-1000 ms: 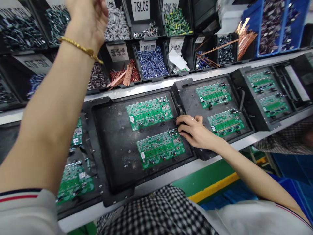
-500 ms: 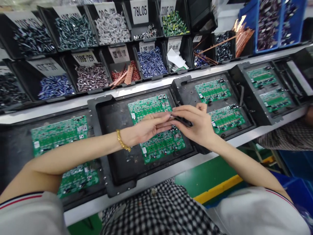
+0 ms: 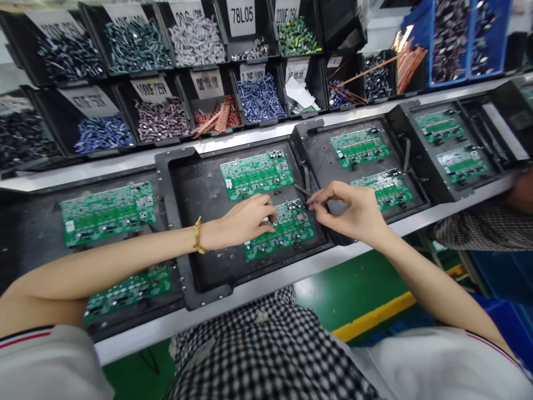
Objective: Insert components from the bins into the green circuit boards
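Observation:
My left hand hovers over the left part of the lower green circuit board, fingers curled and thumb near the index finger. Whatever its fingertips hold, if anything, is too small or hidden to make out. My right hand is at the tray's right side, with thumb and index finger pinched beside the lower board's upper right corner. A dark strip ends close to those fingertips; I cannot tell whether they grip it. Above lies the upper green circuit board. Both boards sit in a black tray.
Bins of components stand behind, including blue capacitors and reddish parts with copper-coloured strips. Neighbouring trays hold boards at left and right. A metal rail runs behind the trays. Another person's arm shows at far right.
My hands have parted from where they met above the boards. The left moved down and left over the lower board; the right moved slightly right and down. The view shifted slightly.

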{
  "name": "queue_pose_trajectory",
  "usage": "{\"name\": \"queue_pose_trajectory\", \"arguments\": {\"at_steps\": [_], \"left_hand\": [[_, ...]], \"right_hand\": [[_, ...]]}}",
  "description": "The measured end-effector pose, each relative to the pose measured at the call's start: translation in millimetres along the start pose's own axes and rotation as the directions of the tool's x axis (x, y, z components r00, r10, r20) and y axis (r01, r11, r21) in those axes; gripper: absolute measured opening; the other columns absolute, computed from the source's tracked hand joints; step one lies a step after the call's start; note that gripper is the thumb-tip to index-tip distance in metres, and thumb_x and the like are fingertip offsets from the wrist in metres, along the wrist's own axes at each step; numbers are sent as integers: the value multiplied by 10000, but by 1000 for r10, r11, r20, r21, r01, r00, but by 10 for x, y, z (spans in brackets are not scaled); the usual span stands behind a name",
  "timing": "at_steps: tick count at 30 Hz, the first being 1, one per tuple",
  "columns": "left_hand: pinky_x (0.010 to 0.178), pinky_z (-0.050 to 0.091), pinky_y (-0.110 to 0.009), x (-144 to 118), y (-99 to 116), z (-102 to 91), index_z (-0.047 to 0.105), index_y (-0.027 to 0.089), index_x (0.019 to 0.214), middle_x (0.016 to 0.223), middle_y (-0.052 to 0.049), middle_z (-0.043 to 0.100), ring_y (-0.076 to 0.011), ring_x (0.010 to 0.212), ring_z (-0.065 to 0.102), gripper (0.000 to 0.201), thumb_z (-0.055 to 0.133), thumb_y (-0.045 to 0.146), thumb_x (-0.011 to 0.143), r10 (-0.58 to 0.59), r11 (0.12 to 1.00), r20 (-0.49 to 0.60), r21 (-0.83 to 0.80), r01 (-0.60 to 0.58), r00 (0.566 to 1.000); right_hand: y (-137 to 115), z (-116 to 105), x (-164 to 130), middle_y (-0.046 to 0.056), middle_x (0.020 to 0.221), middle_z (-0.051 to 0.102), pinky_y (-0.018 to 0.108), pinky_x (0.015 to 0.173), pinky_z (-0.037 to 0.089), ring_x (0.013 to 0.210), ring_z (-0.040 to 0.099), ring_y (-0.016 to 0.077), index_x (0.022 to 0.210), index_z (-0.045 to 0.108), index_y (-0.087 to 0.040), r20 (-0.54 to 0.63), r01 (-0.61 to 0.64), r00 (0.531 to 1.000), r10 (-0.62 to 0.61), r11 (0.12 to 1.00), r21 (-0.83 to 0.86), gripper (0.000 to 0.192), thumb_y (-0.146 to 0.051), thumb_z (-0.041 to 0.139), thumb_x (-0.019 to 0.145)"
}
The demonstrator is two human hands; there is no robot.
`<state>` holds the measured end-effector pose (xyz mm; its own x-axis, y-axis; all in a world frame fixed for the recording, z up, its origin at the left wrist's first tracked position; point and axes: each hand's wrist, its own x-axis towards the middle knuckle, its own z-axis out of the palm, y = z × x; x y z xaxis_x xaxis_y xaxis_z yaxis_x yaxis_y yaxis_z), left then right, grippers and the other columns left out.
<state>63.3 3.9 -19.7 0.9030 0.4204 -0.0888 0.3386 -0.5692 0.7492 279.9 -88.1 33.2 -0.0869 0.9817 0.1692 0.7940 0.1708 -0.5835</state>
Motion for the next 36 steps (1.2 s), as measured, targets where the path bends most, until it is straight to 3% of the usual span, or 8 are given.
{"name": "queue_pose_trajectory", "arguments": {"at_steps": [5,9,14,18,21,25,29,36], "left_hand": [[738,383,-281,-58,-68,-1,600,121,891,917,-73,528,-198,853,491,162,549,275,890,125,971,144,186,-151,982],[763,390,-268,-36,-202,-62,573,125,928,922,-75,528,-181,858,496,200,446,279,940,264,944,207,144,-296,942],[771,400,-251,105,-256,-139,577,125,825,852,-60,555,-167,840,519,174,517,263,912,348,932,215,24,-361,913],[726,420,-220,-201,-57,-255,582,137,825,824,-33,618,-134,777,573,164,555,282,897,249,968,71,-30,-248,966],[704,438,-208,-737,115,-237,593,159,869,831,-17,648,-121,763,600,161,534,303,910,144,990,-25,-5,-144,989],[665,460,-210,-1251,170,-34,594,173,866,770,-10,668,-118,697,618,120,515,243,921,173,984,-131,70,-165,976],[628,489,-193,-1260,146,123,565,168,871,744,-6,679,-109,663,635,31,576,140,875,204,976,-396,8,-219,895],[707,544,-206,-1021,194,175,586,160,870,872,-41,712,-126,788,683,28,604,141,858,243,962,-425,-10,-273,872]], "right_hand": [[69,-55,1,12,730,682,243,580,443,615,594,118,842,681,-195,125,7,992,-17,997,80,124,-215,562,814],[136,-75,-7,26,733,657,265,587,452,634,586,128,919,721,-213,177,-88,983,45,965,247,190,-291,564,848],[170,-26,-33,25,665,666,281,581,474,622,617,148,885,719,-185,186,-283,957,223,859,426,236,-384,638,787],[135,-2,-85,21,651,687,283,562,458,597,642,162,852,692,-176,106,-324,946,307,899,293,215,-366,678,752],[128,35,-95,19,711,710,297,603,413,645,647,163,768,665,-194,71,-150,986,148,989,19,113,-303,645,791],[215,151,-49,33,971,716,356,747,309,839,648,179,811,636,-193,129,140,986,-110,955,-263,123,-215,529,867],[347,227,-47,47,1006,694,358,759,243,870,632,176,788,595,-174,152,192,977,-148,923,-333,121,-173,490,849],[522,127,-146,36,957,683,354,772,225,944,625,202,754,558,-190,96,130,990,-107,950,-284,73,-194,519,815]]}}
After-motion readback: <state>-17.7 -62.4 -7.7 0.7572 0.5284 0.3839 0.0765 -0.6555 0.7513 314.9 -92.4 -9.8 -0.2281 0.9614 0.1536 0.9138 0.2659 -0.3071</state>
